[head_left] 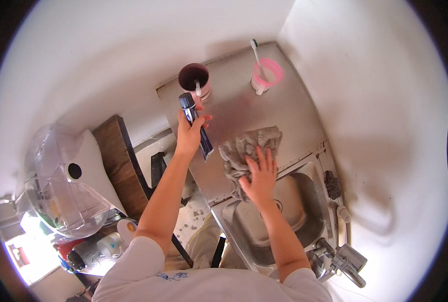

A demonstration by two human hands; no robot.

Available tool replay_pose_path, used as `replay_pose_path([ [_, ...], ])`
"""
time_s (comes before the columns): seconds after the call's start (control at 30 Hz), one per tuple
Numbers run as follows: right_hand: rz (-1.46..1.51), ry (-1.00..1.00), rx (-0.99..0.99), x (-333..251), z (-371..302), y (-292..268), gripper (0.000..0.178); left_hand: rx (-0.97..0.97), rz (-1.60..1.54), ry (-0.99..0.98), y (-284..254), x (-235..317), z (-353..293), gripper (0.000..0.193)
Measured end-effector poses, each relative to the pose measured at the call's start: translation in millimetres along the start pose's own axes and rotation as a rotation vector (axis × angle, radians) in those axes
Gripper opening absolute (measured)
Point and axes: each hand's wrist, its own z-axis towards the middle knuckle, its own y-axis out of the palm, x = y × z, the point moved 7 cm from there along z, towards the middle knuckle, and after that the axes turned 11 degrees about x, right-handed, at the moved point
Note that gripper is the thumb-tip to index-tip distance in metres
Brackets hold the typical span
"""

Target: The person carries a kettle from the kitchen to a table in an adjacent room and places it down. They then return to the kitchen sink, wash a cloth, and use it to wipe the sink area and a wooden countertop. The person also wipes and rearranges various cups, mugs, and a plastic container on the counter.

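Note:
A dark blue toothpaste tube (pixel 205 143) with a black cap is gripped by my left hand (pixel 189 133), its cap end pointing away from me. Just beyond it stands a pinkish cup (pixel 204 90) with a dark inside and a white handle-like piece showing in it. My right hand (pixel 259 176) lies with fingers spread on a crumpled grey-brown cloth (pixel 254 142), pressing it to the metal counter (pixel 234 108) by the sink. At the far right, a white toothbrush (pixel 257 56) leans in a pink-rimmed cup (pixel 271 69).
The steel sink (pixel 244 221) is near me on the right, with a tap (pixel 348 261) at its corner. A dark scrubber (pixel 332 184) sits at the right wall. On the left are a wooden board (pixel 121 156) and a clear plastic container (pixel 65 196).

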Motion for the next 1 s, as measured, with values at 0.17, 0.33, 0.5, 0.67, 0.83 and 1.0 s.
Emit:
replay_pose_path([
  [0.17, -0.153, 0.187, 0.268, 101, 26, -30, 0.05, 0.001, 0.427, -0.1, -14, -4, -49, 0.034],
  [0.33, -0.272, 0.351, 0.291, 116, 53, -30, 0.049, -0.181, 0.796, 0.444, 40, -4, -81, 0.046],
  [0.5, -0.092, 0.062, 0.153, 40, 10, -20, 0.045, -0.213, 1.261, 0.7, 68, -35, -49, 0.055],
  [0.67, -0.147, 0.139, 0.184, 66, 15, -28, 0.043, -0.257, 1.282, 0.853, 85, -30, -41, 0.06],
  [0.83, -0.126, 0.231, 0.245, 93, 47, -23, 0.047, -0.161, 1.008, 0.91, 127, -8, -21, 0.055],
  [1.0, -0.086, 0.154, 0.203, 92, 73, -18, 0.054, -0.099, 0.794, 0.456, 178, -23, 36, 0.044],
])
